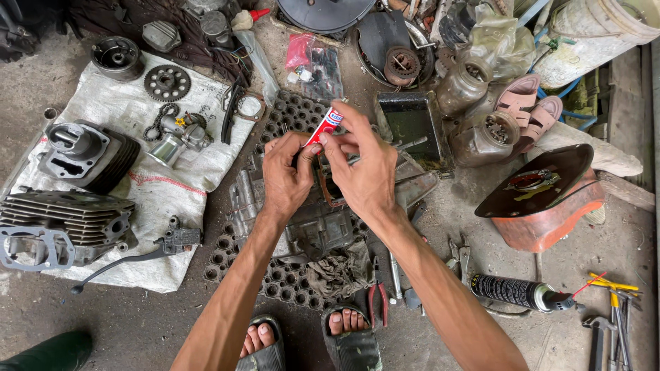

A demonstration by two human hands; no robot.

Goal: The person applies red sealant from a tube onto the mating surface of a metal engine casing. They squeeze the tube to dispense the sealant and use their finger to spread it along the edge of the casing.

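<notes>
From the head view, both hands meet over the middle of the floor. The left hand (285,175) and the right hand (361,168) pinch a small red and white tube (324,126) between them, fingers closed narrow around it. The tube stands tilted, its upper end free and its lower end hidden behind the left thumb, so whether it has a cap I cannot tell.

Directly under the hands sits a grey metal engine case (309,223), resting on a black rubber mat (275,278) full of holes. The hands and forearms cover much of the case, and an orange-brown seal edge shows only in a short stretch beside the right palm. A dirty rag (340,271) lies crumpled on the mat's near edge, just beside red-handled pliers (377,299).

To the left, a white sack (148,189) is spread on the ground with parts on it: a finned cylinder (86,154), a finned head (58,227) cut partly by the frame edge, a sprocket (167,82) and a small carburettor (180,136).

To the right, well apart from the hands, stand an orange tank (543,206) turned upside down, a black spray can (519,292) lying flat, and 2 murky jars (478,113) whose contents are hard to make out.

At the bottom, 2 feet in sandals (306,340) show, cropped.
</notes>
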